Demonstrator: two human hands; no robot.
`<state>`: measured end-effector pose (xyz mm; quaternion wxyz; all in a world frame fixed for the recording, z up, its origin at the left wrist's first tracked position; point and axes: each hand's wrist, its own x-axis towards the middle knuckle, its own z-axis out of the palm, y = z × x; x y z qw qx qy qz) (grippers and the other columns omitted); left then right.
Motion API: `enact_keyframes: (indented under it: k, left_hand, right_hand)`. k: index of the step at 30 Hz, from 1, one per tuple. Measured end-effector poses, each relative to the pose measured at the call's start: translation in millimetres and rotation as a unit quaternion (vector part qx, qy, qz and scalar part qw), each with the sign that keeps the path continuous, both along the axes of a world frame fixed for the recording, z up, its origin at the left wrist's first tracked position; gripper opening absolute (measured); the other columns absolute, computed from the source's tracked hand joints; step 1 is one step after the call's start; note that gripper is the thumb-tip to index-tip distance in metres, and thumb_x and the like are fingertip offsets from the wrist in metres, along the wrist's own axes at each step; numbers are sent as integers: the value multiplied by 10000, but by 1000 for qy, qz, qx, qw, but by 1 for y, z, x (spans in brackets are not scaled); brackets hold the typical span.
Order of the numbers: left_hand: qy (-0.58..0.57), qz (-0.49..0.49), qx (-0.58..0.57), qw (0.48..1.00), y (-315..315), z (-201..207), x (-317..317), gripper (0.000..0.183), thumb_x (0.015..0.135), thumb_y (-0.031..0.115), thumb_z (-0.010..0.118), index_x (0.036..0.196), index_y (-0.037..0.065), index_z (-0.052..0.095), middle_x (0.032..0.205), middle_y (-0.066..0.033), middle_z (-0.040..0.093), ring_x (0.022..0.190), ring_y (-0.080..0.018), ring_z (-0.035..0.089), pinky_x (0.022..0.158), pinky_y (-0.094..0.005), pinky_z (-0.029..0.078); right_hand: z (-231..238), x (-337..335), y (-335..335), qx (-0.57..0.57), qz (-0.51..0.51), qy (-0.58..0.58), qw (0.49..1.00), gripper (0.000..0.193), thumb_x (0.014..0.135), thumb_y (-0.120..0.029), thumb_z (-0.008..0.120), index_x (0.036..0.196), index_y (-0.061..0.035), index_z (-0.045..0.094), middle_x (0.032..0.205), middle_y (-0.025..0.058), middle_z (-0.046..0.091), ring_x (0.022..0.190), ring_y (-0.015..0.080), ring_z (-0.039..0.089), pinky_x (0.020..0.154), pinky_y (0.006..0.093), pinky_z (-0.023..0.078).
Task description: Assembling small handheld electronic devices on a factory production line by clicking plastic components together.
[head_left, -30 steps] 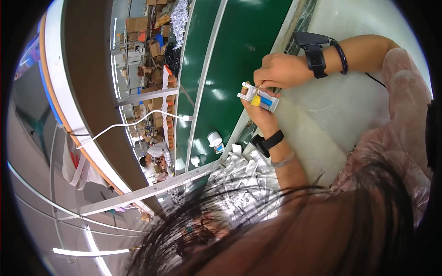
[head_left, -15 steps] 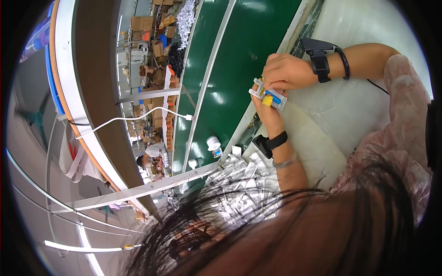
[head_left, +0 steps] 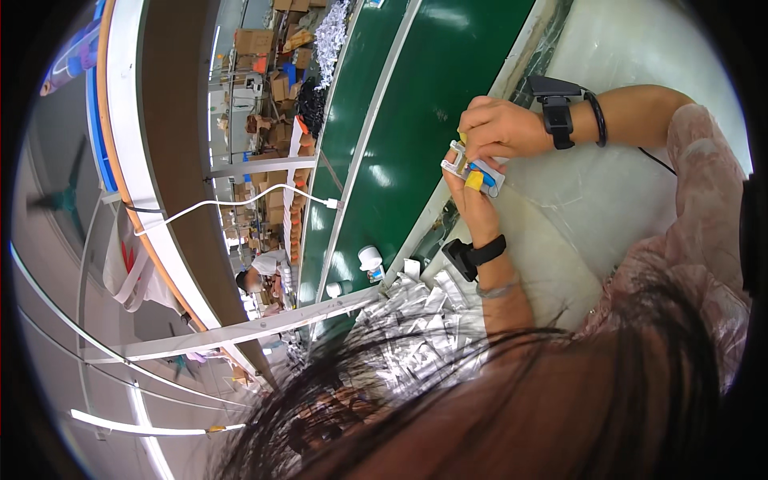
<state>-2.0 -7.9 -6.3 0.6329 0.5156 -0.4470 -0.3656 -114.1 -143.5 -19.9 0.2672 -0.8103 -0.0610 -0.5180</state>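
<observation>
My left hand (head_left: 478,210), the lower one, grips a small white plastic housing (head_left: 454,166) with an open, notched end. Inside the housing lies a blue cylindrical part (head_left: 485,169), with a thin dark wire loop beside it. A yellow cover (head_left: 474,180) shows at the left thumb's tip. My right hand (head_left: 506,128), coming from the upper right, is closed, its curled fingers against the top of the housing. More yellow shows at one of its fingertips; what those fingers pinch is hidden. Both wrists wear black straps, the right with a black device.
Beneath my left forearm spreads a heap of white plastic parts (head_left: 424,324). A green conveyor belt (head_left: 448,64) runs past, carrying a white round-headed device (head_left: 370,259). A white cable (head_left: 264,192) hangs across a metal frame (head_left: 264,326). Another person (head_left: 268,264) sits farther off.
Both hands and the housing appear slightly farther right and lower, along with a small shift of the whole view. The right fingers have shifted a little, showing yellow at a tip. The hold continues.
</observation>
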Motion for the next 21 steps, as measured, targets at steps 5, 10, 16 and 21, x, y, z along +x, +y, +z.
enact_keyframes:
  k: [5,10,16,21]
  left_hand:
    - [17,10,4,1000,0,1,-2,505,890,199,483,1356,58,348,1017,-106,567,848,-175,605,718,-329,560]
    - [34,1,15,999,2,-1,-1,506,889,182,469,1362,55,344,1033,-98,563,850,-178,605,720,-327,562]
    - [45,-3,1,999,1,-2,0,503,885,171,463,1361,58,344,1043,-109,560,858,-179,605,718,-337,561]
    - [26,25,-4,999,-1,-4,-6,498,884,184,466,1347,47,347,1008,-112,559,821,-172,593,680,-322,550]
  right_hand:
    - [-2,-2,-3,1,3,23,1000,78,770,-106,697,830,-146,665,965,42,544,957,255,508,839,358,407]
    - [-5,-1,0,-4,-7,5,1000,93,762,-91,699,826,-150,663,973,44,543,972,259,499,847,359,404]
    - [-1,-2,0,-10,-12,9,1000,89,774,-97,688,842,-146,657,973,50,542,966,266,501,856,365,398]
    - [-5,-1,-1,-15,-18,11,1000,63,792,-121,680,849,-127,655,963,57,541,944,274,503,858,371,398]
